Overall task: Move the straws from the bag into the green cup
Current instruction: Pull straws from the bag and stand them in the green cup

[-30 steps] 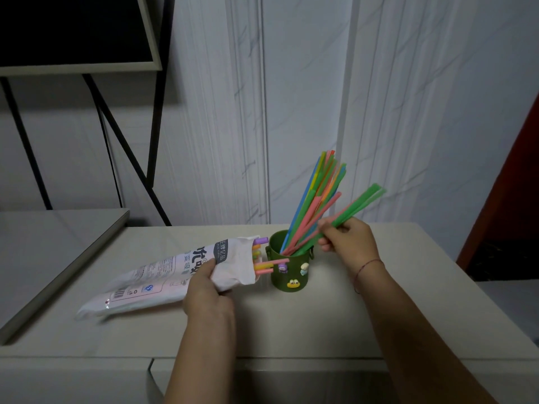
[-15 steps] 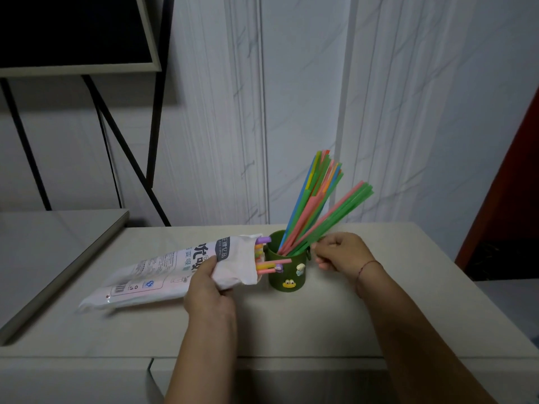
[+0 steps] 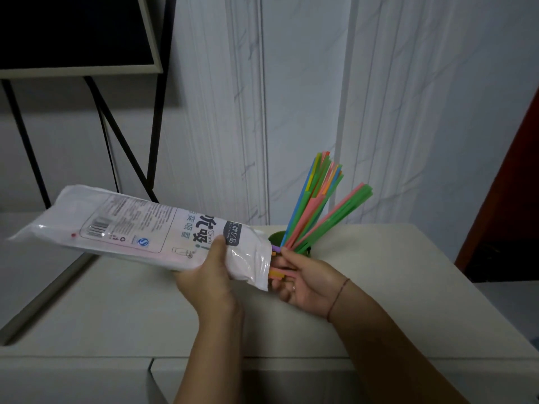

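Grips the bag [image 3: 125,225] with the left hand [image 3: 210,275] just short of its open mouth, thumb on top. Holds it clear of the table [image 3: 408,287], mouth tilted down toward the right hand [image 3: 306,284]. Pinches with the right hand the straw ends [image 3: 277,274] protruding from that mouth, fingers curled round them. Just behind the right hand, largely hidden by it and the bag: green cup [image 3: 275,239], loaded with straws [image 3: 318,205] fanning up and to the right.

Left hand [image 3: 210,275] clenched in a grip, right hand [image 3: 304,284] palm-up, fingers pinching
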Demonstrator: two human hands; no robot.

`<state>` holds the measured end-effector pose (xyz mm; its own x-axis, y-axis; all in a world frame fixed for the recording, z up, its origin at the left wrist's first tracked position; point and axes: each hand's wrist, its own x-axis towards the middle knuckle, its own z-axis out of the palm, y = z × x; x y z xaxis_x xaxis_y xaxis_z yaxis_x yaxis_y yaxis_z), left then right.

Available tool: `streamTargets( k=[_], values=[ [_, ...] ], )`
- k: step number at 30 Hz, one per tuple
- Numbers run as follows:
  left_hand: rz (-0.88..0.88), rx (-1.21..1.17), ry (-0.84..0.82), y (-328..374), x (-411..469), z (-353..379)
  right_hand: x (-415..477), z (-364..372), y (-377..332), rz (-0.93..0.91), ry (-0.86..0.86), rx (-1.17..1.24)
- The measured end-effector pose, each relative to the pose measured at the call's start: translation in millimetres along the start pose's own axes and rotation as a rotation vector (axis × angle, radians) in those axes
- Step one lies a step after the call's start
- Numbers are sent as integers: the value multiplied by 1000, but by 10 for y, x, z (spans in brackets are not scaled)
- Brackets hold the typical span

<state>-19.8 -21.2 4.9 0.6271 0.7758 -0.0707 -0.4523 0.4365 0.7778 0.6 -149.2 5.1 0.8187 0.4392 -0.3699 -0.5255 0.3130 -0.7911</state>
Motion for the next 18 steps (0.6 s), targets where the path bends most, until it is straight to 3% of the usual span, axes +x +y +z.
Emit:
streamTargets(
  k=[5,11,18],
  values=[
    [-89,-52,45,-23,48,-14,50,-10,2,-174,31,-6],
    [-404,-198,76,-89,184,-99,6,-30,-36,-302,118,-161],
    [-496,-280,121,-84,327,-145,-193,-212,-294,-392,177,19]
  ],
)
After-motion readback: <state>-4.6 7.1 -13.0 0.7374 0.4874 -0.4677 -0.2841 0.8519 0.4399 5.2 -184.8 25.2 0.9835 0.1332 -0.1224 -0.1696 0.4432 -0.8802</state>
